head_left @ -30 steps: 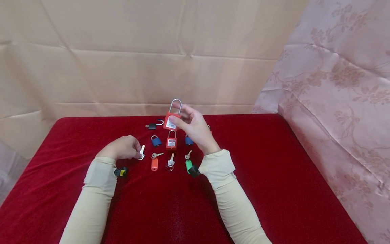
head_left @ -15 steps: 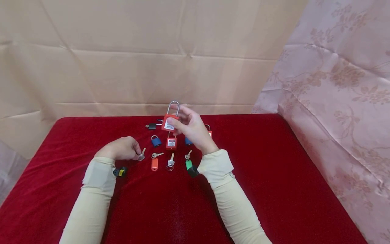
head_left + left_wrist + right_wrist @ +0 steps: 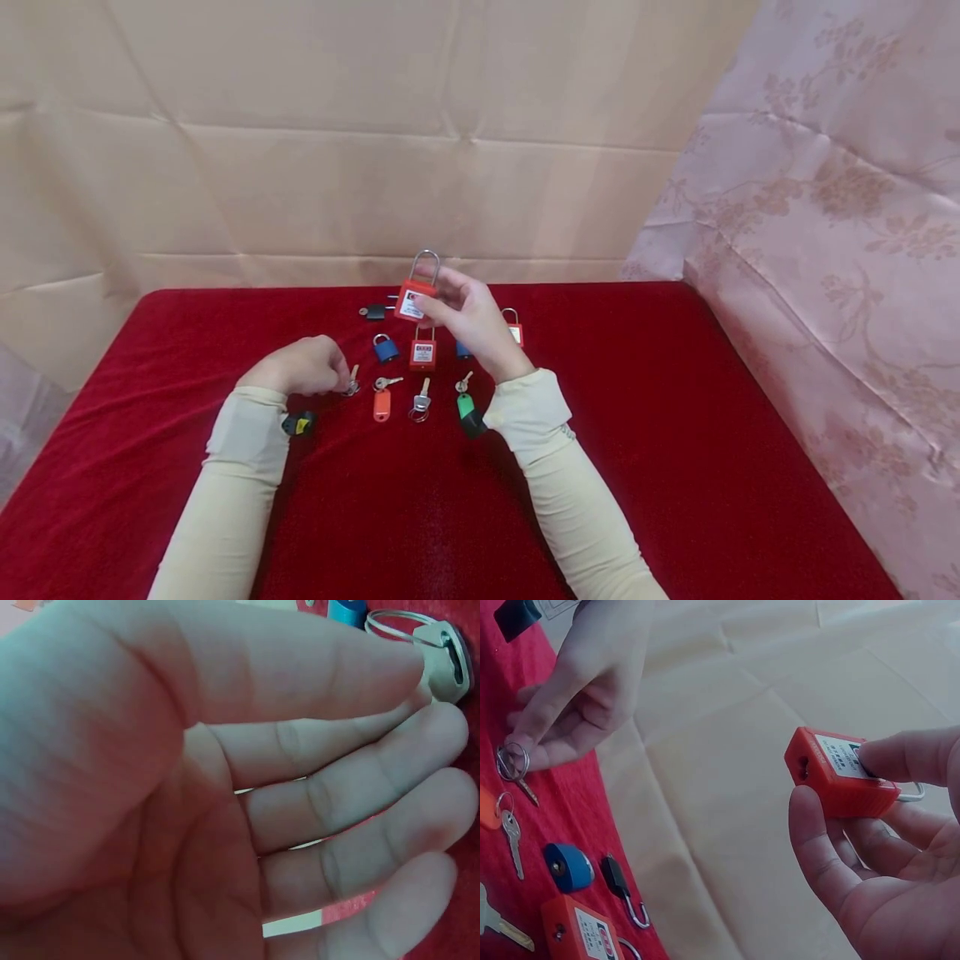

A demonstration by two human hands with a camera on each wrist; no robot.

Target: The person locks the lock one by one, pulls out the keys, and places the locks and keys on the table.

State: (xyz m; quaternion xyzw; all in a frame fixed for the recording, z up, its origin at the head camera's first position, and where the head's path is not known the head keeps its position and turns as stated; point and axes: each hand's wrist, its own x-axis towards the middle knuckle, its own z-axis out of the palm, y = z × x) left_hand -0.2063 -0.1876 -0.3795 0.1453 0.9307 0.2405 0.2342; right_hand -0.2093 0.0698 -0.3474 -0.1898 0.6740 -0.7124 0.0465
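My right hand (image 3: 480,325) holds a red padlock (image 3: 851,776) up off the table, thumb on its white label and fingers under the body. Its steel shackle points up in the head view, and its keyhole end shows in the right wrist view. On the left, my left hand (image 3: 300,367) pinches a silver key (image 3: 448,664) at its head between thumb and index finger, close over the cloth. A ring hangs at the key's head, and its blade (image 3: 528,793) sticks out past the fingertips. The other left fingers are loosely bent.
Between the hands lie a red padlock (image 3: 423,354), a blue padlock (image 3: 386,348) and a black padlock (image 3: 376,312). Another red padlock (image 3: 517,335) is right. Nearer are a key with an orange tag (image 3: 382,406), a ringed key (image 3: 422,402) and a green-tagged key (image 3: 463,383).
My right hand has shifted slightly left and down with the red padlock, uncovering the red padlock at right. The key in my left hand has turned, showing its ring more.
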